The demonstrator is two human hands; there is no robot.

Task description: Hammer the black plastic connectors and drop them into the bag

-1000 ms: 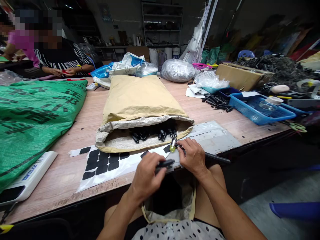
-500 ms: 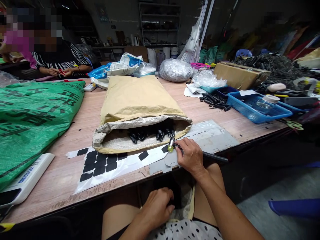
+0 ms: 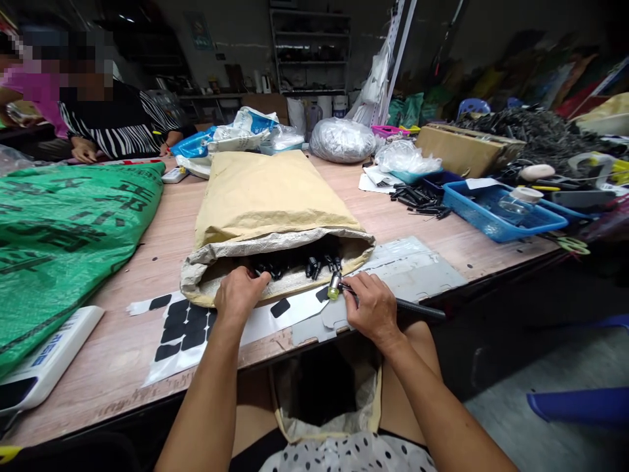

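My right hand [image 3: 372, 305] is closed round the black handle [image 3: 420, 309] of a small hammer. Its metal head with a yellow-green face [image 3: 334, 286] rests over the grey board at the table's front edge. At the mouth of a tan woven sack [image 3: 275, 187], my left hand [image 3: 242, 292] has its fingers pinched on a small black part [image 3: 269, 269], mostly hidden by the fingertips. More black parts [image 3: 314, 265] lie just inside the sack's opening. A second sack [image 3: 328, 393], open at the top, sits between my knees.
A sheet of black square stickers [image 3: 189, 324] lies under the sack's front. To the left are a green sack [image 3: 73, 229] and a white scale [image 3: 54, 357]. A blue basket [image 3: 501, 213] and loose black pieces [image 3: 420, 200] are on the right. A co-worker [image 3: 122, 121] sits across the table.
My left hand has risen from my lap to the opening of the tan sack, among the black parts. My right hand stays put with the hammer. The co-worker's hands have moved apart.
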